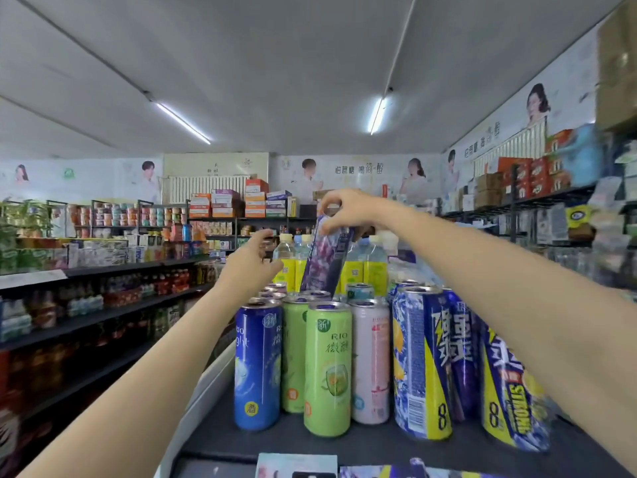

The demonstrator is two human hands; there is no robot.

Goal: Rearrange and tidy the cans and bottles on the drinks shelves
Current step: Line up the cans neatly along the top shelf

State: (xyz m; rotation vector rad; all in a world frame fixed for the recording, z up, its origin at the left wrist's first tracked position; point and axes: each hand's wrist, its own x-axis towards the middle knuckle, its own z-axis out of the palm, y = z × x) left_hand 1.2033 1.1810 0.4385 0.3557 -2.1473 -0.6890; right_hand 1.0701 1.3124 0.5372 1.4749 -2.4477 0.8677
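Observation:
My right hand [348, 210] grips the top of a tall purple can [325, 258], lifted and tilted above the back rows of cans. Just left of that can my left hand [251, 262] hovers with relaxed fingers and holds nothing. On the dark shelf top [362, 443] stand a blue can [256, 365], two green cans [327, 370], a pink can [370, 362] and big blue-and-yellow cans [422, 363]. Behind them stand clear bottles with yellow labels [374, 265].
An aisle runs down the left, lined with shelves of bottled drinks [113, 291]. Cartons are stacked on the far shelves [241, 203], and more stocked shelving rises at the right [551, 215]. Label cards [296, 465] sit at the shelf's front edge.

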